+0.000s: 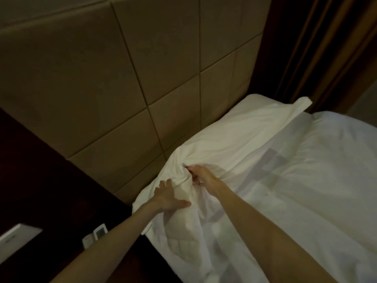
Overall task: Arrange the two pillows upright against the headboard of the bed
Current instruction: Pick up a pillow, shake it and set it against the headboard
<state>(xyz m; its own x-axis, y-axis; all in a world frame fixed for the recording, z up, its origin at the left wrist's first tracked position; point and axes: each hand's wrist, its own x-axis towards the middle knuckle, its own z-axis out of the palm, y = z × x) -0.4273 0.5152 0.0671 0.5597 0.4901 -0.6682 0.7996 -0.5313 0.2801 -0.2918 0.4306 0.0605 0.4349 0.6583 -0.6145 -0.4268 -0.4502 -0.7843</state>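
A white pillow [234, 135] lies flat along the base of the tan padded headboard [126, 82]. Its near end is bunched into folds. My right hand [201, 176] is closed on that bunched fabric at the pillow's near end. My left hand [170, 196] lies flat with spread fingers on the pillow's near corner, next to the headboard. A white duvet [306, 190] covers the bed to the right and overlaps the pillow's long edge. I can make out only one pillow; whether a second lies in the bunched near part, I cannot tell.
A dark wooden bedside surface [51, 180] sits to the left of the bed. On it are a small white remote-like device [100, 231] and a white box [16, 240]. Dark brown curtains [326, 48] hang at the far right.
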